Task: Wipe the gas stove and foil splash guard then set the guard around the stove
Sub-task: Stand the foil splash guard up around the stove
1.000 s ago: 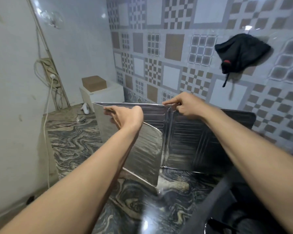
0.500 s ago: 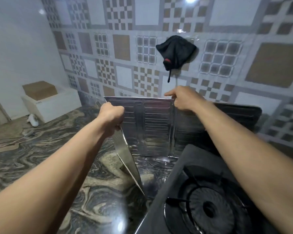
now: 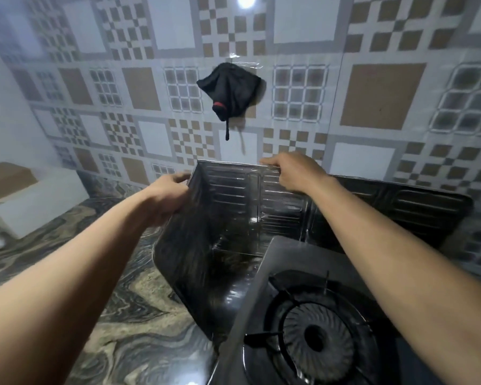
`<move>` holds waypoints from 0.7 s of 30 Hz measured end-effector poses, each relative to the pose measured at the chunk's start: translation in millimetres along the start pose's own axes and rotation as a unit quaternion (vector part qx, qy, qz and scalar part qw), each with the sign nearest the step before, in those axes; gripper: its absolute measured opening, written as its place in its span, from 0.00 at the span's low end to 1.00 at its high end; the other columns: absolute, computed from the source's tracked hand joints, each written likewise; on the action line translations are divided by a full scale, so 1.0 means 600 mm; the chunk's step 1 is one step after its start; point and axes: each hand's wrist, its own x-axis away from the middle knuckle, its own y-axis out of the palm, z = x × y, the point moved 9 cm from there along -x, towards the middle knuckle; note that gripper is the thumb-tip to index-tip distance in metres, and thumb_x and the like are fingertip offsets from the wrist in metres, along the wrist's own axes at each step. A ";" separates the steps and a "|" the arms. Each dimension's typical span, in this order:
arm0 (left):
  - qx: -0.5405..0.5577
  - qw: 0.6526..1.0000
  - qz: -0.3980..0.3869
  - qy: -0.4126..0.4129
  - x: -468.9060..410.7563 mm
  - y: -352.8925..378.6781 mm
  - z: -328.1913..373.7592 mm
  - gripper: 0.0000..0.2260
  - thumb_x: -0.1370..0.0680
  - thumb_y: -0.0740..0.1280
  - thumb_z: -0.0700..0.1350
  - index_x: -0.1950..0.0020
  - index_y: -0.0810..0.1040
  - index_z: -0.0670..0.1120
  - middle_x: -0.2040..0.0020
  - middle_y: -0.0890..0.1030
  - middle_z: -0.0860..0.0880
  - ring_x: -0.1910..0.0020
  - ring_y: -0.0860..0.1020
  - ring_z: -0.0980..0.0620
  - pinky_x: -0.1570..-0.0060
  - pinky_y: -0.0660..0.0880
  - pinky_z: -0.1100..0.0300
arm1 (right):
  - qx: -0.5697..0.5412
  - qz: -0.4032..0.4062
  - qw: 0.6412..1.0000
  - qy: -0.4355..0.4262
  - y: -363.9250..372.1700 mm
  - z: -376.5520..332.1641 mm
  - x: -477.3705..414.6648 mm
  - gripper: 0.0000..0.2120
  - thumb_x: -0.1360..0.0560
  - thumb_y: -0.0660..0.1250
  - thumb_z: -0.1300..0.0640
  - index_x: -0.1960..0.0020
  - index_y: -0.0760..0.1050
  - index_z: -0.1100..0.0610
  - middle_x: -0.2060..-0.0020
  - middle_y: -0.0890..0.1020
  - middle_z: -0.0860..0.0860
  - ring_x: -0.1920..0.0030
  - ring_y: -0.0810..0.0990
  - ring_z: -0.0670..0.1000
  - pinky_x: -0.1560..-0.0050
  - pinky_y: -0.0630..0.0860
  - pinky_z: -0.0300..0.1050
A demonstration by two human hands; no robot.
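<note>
- Silver ribbed foil splash guard [image 3: 233,209]: three hinged panels, standing upright on the grey-and-cream marbled worktop [image 3: 122,315].
- Middle panel sits behind the back left corner of the stove, close to the patterned tile wall [image 3: 381,95]. Whether it touches the wall cannot be told.
- Left panel is folded forward and runs along the left side of the stove, leaning slightly outward at the top. Its lower edge meets the worktop just beside the stove's rim.
- Right panel stretches away to the right along the wall, behind the stove.
- Left hand [image 3: 167,195]: grips the upper edge of the left panel near the corner fold, fingers [image 3: 178,177] curled over the edge and clamped on the foil.
- Right hand [image 3: 295,170]: holds the top edge of the middle panel, fingers [image 3: 272,162] pinched on the rim, thumb side not clearly seen.
- Dark-topped gas stove [image 3: 311,287]: at lower right on the worktop, grey raised rim, round finned burner [image 3: 317,334] under a black pan support. Right forearm crosses above its right part.
- Black cloth with a red mark [image 3: 228,93]: hangs on the wall above the guard, well apart from it.
- White box [image 3: 39,201] at far left on the worktop, with a brown cardboard box [image 3: 6,179] on top.
</note>
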 end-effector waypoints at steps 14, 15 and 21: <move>-0.059 0.990 -0.125 0.012 -0.033 0.087 0.049 0.31 0.24 0.65 0.33 0.23 0.66 0.51 0.37 0.81 0.42 0.46 0.84 0.42 0.45 0.80 0.43 | -0.035 0.059 0.998 -0.007 -0.033 0.086 0.008 0.24 0.21 0.65 0.64 0.27 0.71 0.48 0.31 0.75 0.57 0.31 0.73 0.58 0.31 0.67 0.48; -0.057 0.990 -0.127 0.017 -0.034 0.097 0.055 0.29 0.22 0.65 0.33 0.23 0.66 0.50 0.38 0.81 0.43 0.46 0.84 0.43 0.45 0.80 0.43 | -0.034 0.061 0.997 -0.018 -0.029 0.078 0.007 0.24 0.20 0.65 0.63 0.27 0.70 0.48 0.32 0.76 0.57 0.32 0.73 0.59 0.31 0.67 0.49; -0.070 0.986 -0.147 0.034 -0.030 0.153 0.057 0.27 0.22 0.69 0.36 0.25 0.69 0.50 0.44 0.83 0.45 0.49 0.84 0.45 0.53 0.83 0.52 | -0.010 0.048 0.999 -0.019 0.006 0.099 0.024 0.32 0.24 0.58 0.73 0.25 0.68 0.48 0.38 0.76 0.55 0.35 0.73 0.59 0.35 0.70 0.50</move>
